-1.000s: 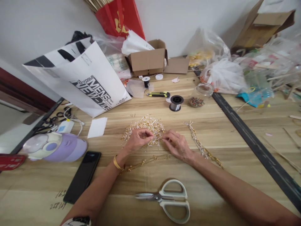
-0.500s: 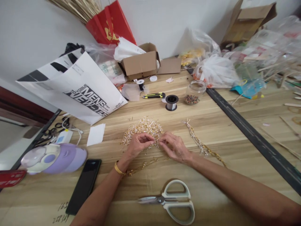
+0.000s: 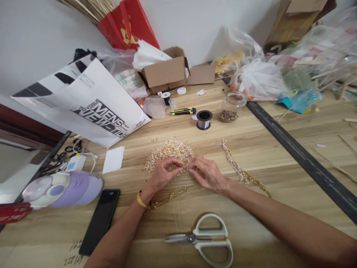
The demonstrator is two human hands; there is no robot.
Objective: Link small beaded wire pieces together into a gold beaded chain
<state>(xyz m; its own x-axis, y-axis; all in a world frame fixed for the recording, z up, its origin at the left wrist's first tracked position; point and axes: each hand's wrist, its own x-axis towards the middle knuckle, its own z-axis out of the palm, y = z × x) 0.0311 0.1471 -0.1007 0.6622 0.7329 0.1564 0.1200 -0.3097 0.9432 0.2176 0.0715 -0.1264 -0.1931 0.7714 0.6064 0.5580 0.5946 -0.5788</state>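
Observation:
In front of the pile of small gold and clear beads [image 3: 167, 149], my left hand [image 3: 165, 172] is closed in a pinch, thumb against forefinger. My right hand [image 3: 206, 172] pinches close beside it, the fingertips nearly meeting. What either pinch holds is too small to make out. A gold beaded strand [image 3: 170, 195] lies on the table just below my hands. To the right rest gold and silver chains [image 3: 242, 173], bunched together. Nearer to me lie scissors [image 3: 199, 238] with pale handles, their blades pointing left.
Beyond the beads stand a wire spool [image 3: 204, 120], a yellow-black utility knife [image 3: 182, 111] and a glass jar [image 3: 232, 106] with beads inside. At left are a phone [image 3: 100, 221], a purple bottle [image 3: 75, 189] and a white paper bag [image 3: 92, 100]. A cardboard box [image 3: 166, 74] sits behind.
Both hands stay pinched at nearly the same spot by the beads. The camera view has shifted slightly; nothing on the table has visibly been moved.

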